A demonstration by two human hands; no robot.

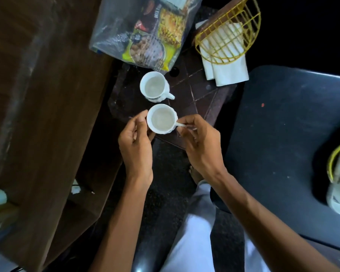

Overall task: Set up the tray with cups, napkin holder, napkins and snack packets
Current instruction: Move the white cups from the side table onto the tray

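Seen from the head camera looking straight down, a person holds a white near cup (161,119) with both hands at the near edge of a small dark brown tabletop (200,89) scored with crossing lines. The left hand (135,142) curls around the cup's left side, thumb at the rim and fingertips tucked beneath, while the right hand (198,138) pinches the slim handle between thumb and forefinger, its other fingers folded under. Whether the cup rests on the tabletop or is held just above it cannot be told. A second cup (153,86), also white and empty, stands upright just beyond the first, its handle pointing to the right, the two close but apart. At the far left of the tabletop lies a clear plastic bag (110,26) with colourful snack packets (155,42) inside it. At the far right, a yellow wire napkin holder (247,22) sits tilted over a stack of white napkins (230,71), whose near ends stick out from under it. Brown wooden furniture (37,95) fills the left of the view, a dark blue surface (283,118) the right, and the person's pale trousers (194,236) show below the forearms.
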